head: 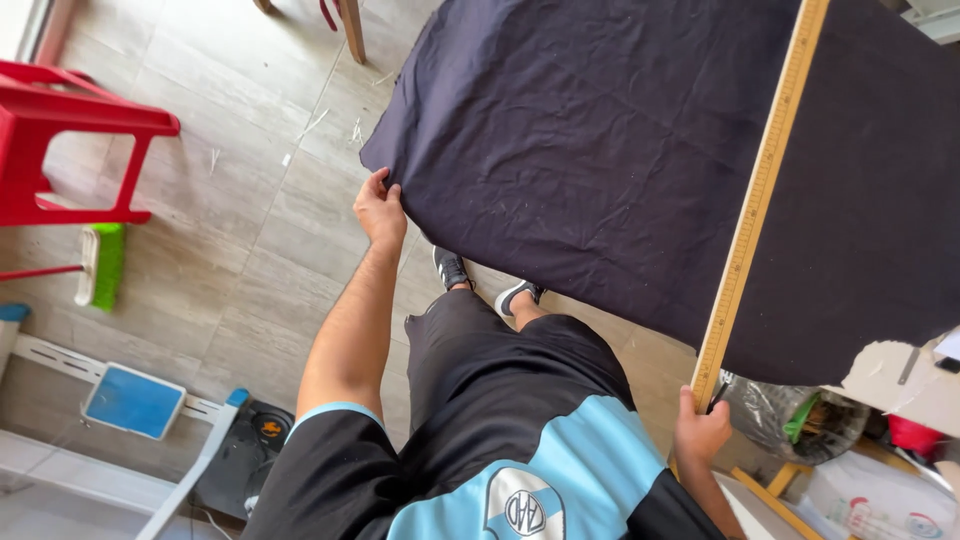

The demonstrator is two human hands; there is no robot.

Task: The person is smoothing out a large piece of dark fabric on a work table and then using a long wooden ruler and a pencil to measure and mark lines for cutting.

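While your left hand (380, 208) pinched the dark cloth's (600, 150) edge on the counter, your right hand (700, 430) closed around the long wooden ruler's (755, 200) near end

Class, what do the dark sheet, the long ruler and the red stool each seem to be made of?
Dark sheet: woven fabric, matte, going by its creases and soft edge. Long ruler: probably wood, pale yellow with printed marks. Red stool: likely moulded plastic, smooth and slightly glossy.

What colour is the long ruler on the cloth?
The ruler is yellow wood; the head view shows it.
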